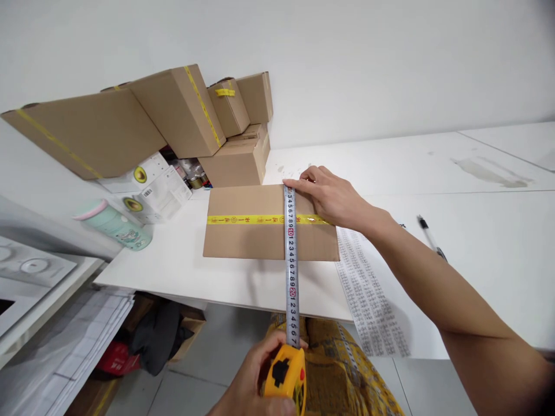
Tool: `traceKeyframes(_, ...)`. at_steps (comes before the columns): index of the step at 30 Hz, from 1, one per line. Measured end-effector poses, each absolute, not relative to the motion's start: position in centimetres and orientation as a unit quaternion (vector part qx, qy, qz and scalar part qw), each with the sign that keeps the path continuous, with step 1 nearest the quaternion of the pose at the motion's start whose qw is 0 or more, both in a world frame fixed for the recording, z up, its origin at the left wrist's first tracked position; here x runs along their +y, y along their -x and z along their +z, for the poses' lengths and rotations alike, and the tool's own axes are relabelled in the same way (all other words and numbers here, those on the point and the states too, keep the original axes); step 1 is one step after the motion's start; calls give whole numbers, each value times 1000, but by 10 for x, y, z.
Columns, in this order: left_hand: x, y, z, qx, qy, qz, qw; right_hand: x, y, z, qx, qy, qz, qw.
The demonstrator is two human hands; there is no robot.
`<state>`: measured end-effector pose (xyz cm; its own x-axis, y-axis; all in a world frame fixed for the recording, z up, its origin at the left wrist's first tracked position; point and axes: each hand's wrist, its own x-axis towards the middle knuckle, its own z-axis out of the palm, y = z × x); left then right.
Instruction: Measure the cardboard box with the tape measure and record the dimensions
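A cardboard box [243, 240] with yellow printed tape along its middle sits on the white table. Across its top runs the metal blade of a yellow tape measure [285, 375], pulled out past the box's near edge. My left hand [249, 378] is closed around the tape measure's case, below the table's front edge. At the far edge of the box, my right hand [332, 193] holds the blade's end, with the index finger and thumb on it and the other fingers curled.
Several cardboard boxes [173, 110] are stacked at the back left. A mint-green bottle [119, 225] and a white avocado-print carton [160, 188] stand in front. A printed sheet [368, 289] and a pen [429, 234] lie to the right on the table [485, 254].
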<state>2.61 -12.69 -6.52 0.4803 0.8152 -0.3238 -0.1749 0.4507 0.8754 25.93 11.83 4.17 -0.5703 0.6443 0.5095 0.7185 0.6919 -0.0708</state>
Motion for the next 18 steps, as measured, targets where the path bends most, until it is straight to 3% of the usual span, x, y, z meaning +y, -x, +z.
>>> traceKeyframes(9, -122, -17, -73, 402, -430, 314, 745, 115, -258, 40, -876, 395, -46, 273)
traceKeyframes(18, -133, -5, -68, 471, -409, 426, 656, 72, -244, 28, -830, 438, -74, 336)
